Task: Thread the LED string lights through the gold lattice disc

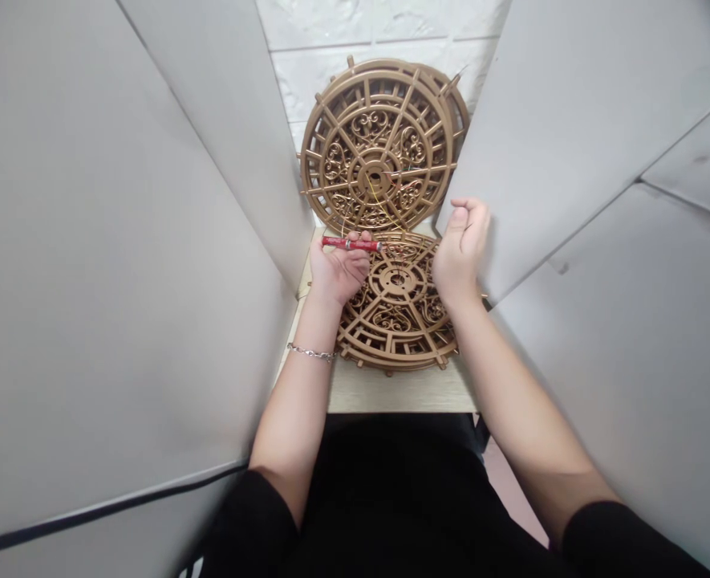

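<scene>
My left hand (338,271) is turned palm up, its fingers closed around a red pen-shaped tool (363,244) with silver bands. The tool lies level above the far left part of a gold scrollwork disc (391,321), which rests on others like it on the table. My right hand (461,255) is at the right edge of that disc, fingers curled inward; whatever they hold, if anything, is hidden. Behind both hands, more gold round frames (374,148) lean upright against the wall. Thin wires (383,201) hang from the centre of the front one.
A pale wood table (403,389) carries the discs. Grey panels stand close on the left (150,241) and right (571,160). At the back is a white brick-patterned wall (384,20). A dark cable (107,512) runs along the lower left.
</scene>
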A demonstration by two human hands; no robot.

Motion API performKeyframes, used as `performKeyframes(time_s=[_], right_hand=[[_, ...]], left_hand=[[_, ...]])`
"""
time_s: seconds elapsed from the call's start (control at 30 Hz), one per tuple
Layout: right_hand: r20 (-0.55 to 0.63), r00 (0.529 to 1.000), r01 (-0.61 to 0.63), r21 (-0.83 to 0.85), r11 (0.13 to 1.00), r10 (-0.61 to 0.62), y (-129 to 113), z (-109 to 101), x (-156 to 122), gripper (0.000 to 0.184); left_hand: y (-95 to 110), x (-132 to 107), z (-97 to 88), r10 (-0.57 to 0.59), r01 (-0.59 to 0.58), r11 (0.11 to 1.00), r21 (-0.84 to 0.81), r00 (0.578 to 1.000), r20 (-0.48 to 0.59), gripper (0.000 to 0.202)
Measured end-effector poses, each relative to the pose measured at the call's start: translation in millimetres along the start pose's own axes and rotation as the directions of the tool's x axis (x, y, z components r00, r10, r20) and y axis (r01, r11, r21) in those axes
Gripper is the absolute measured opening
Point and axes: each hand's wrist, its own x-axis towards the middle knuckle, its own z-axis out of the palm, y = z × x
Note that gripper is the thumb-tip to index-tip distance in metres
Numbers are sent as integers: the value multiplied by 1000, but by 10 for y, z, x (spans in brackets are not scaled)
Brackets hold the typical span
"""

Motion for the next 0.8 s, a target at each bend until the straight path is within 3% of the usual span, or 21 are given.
performKeyframes(time_s=[0.13, 0.23, 0.33, 0.4, 0.47, 0.53, 0.67, 0.73, 0.8], right_hand=[[190, 965, -237, 328, 914, 182, -81, 24, 6, 44], [363, 901, -378, 382, 844, 239, -116, 38, -7, 46], [590, 776, -461, 287, 840, 224, -149, 24, -29, 49], [707, 682, -445, 198, 874, 186, -174, 10, -44, 49], [759, 630, -421, 156, 894, 164, -186, 6, -61, 48], [792, 586, -481, 171, 860, 171, -169, 17, -80, 47], [889, 411, -718, 180, 672, 202, -90, 50, -110, 45], [902, 378, -761, 173, 626, 210, -86, 52, -115, 44], [898, 383, -767, 179, 616, 216, -118, 42, -114, 45]], left_hand=[[4, 11, -14, 3, -3, 1000, 8, 1000, 8, 49], [2, 12, -8, 10, -10, 1000, 15, 1000, 2, 50], [0, 11, 1, 24, -24, 999, 21, 999, -21, 50], [-1, 10, 7, 29, -28, 999, 23, 999, -31, 50], [-2, 6, 14, 31, -30, 999, 20, 999, -37, 50], [-3, 0, 24, 39, -38, 999, 20, 998, -51, 50], [-2, -13, 35, 51, -49, 998, 39, 996, -67, 48], [1, -14, 32, 48, -45, 998, 49, 997, -60, 48], [2, -11, 29, 43, -40, 998, 50, 998, -55, 48]])
